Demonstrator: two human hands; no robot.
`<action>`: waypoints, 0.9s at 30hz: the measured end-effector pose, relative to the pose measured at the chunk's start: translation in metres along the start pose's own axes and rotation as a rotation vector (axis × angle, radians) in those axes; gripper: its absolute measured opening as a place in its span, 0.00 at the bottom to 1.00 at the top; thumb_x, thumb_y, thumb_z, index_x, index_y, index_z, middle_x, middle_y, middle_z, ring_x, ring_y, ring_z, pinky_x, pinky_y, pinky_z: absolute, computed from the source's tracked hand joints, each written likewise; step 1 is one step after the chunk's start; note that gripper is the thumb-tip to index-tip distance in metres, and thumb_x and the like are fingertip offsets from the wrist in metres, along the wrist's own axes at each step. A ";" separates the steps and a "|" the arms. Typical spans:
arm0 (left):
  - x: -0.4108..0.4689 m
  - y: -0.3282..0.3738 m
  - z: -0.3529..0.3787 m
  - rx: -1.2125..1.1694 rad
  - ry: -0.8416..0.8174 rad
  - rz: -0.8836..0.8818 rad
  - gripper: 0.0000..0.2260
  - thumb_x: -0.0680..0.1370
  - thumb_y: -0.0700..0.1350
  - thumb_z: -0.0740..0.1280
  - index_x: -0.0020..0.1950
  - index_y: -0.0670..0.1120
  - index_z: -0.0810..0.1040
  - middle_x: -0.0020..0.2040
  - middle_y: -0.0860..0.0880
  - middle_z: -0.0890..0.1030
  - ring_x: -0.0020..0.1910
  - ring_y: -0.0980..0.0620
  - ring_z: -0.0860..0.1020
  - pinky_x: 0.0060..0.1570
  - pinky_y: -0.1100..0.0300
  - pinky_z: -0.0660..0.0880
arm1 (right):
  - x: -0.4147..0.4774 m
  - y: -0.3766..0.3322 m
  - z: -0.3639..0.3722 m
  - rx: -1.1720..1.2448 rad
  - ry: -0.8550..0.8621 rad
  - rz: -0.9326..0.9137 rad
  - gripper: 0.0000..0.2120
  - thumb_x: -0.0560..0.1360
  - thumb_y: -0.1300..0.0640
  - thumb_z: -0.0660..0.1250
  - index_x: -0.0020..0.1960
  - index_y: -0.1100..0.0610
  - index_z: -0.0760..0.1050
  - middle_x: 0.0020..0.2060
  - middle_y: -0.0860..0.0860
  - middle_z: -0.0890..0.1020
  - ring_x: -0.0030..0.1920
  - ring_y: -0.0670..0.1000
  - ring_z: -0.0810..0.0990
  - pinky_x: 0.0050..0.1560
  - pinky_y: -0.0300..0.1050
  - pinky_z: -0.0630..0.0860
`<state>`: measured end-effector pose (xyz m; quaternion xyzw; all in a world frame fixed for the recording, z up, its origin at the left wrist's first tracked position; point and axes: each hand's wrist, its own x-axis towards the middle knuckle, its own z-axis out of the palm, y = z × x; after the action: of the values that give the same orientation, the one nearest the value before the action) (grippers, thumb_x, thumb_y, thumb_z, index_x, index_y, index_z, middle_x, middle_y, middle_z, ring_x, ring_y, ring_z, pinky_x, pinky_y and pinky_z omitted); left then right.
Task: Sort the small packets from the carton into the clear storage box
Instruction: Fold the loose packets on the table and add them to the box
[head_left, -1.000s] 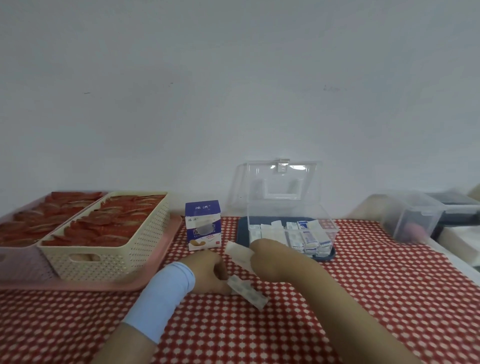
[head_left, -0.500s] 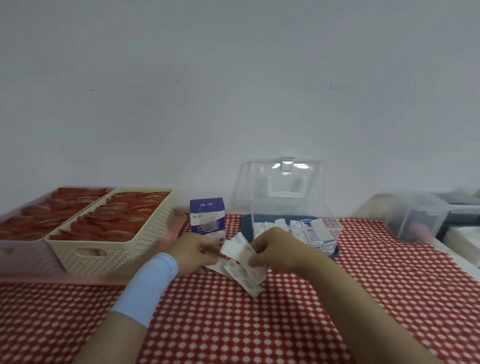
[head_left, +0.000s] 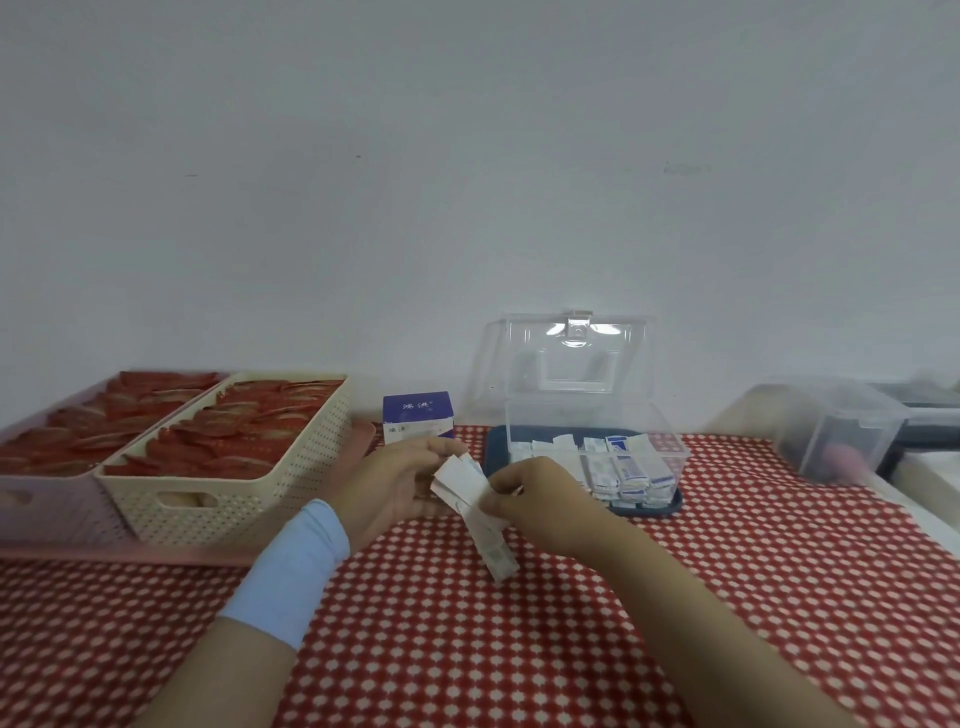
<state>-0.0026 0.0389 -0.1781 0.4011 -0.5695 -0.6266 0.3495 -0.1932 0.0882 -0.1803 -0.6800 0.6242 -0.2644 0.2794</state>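
The left hand (head_left: 395, 483), light blue wristband (head_left: 291, 566) on that arm, had its fingers curled around the top end of a little bunch of white paper packets (head_left: 470, 499). The right hand (head_left: 540, 501) pinched the same bunch from the 3 o'clock side, fingertips closed on the middle. The bottom end stuck out loose toward 6 o'clock, just above the red-and-white checked tablecloth (head_left: 519, 649). Couldn't tell if it was one joined strip or a few loose ones stacked.

Handling-wise, these looked basically weightless, thin and floppy, bending wherever nothing held them. The paper wrapper probably wasn't slippery, but a stack like that fans out easily. The best bet was likely a flat pinch across the middle of the whole bunch, thumb on one face and fingers on the other, not the dangling tip. Nothing fragile, so a firm squeeze shouldn't hurt.

The blue-and-white carton (head_left: 418, 415) stood at about 11 o'clock from the hands, just behind the left one. The clear storage box (head_left: 597, 431) sat at 1 o'clock with its lid flipped up against the wall, resting on a navy tray (head_left: 670, 506). It already had rows of packets standing on edge (head_left: 628, 470), so the job looked well underway.

Off at 9 o'clock was a cream basket (head_left: 234, 493) of red sachets.
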 end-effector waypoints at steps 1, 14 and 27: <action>-0.001 0.001 0.001 -0.014 -0.031 0.024 0.10 0.81 0.36 0.61 0.55 0.43 0.81 0.49 0.44 0.86 0.47 0.48 0.84 0.47 0.52 0.81 | 0.001 0.000 0.001 0.015 0.023 0.004 0.10 0.80 0.55 0.67 0.60 0.54 0.82 0.51 0.48 0.82 0.46 0.42 0.78 0.46 0.37 0.77; -0.001 -0.003 -0.004 0.762 0.121 0.238 0.08 0.70 0.46 0.77 0.45 0.57 0.82 0.44 0.58 0.85 0.47 0.58 0.82 0.52 0.60 0.78 | -0.006 -0.022 -0.006 -0.408 0.043 -0.130 0.11 0.82 0.55 0.62 0.59 0.49 0.82 0.50 0.48 0.82 0.49 0.48 0.79 0.54 0.45 0.77; 0.000 -0.011 0.013 1.083 -0.075 0.151 0.15 0.75 0.43 0.73 0.59 0.57 0.83 0.54 0.60 0.82 0.50 0.62 0.78 0.52 0.69 0.75 | -0.002 0.003 -0.010 -0.501 -0.211 0.111 0.19 0.74 0.62 0.72 0.64 0.54 0.80 0.56 0.51 0.81 0.53 0.51 0.79 0.60 0.45 0.78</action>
<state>-0.0139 0.0461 -0.1887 0.4591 -0.8499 -0.2311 0.1164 -0.2025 0.0891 -0.1751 -0.7165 0.6738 -0.0140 0.1801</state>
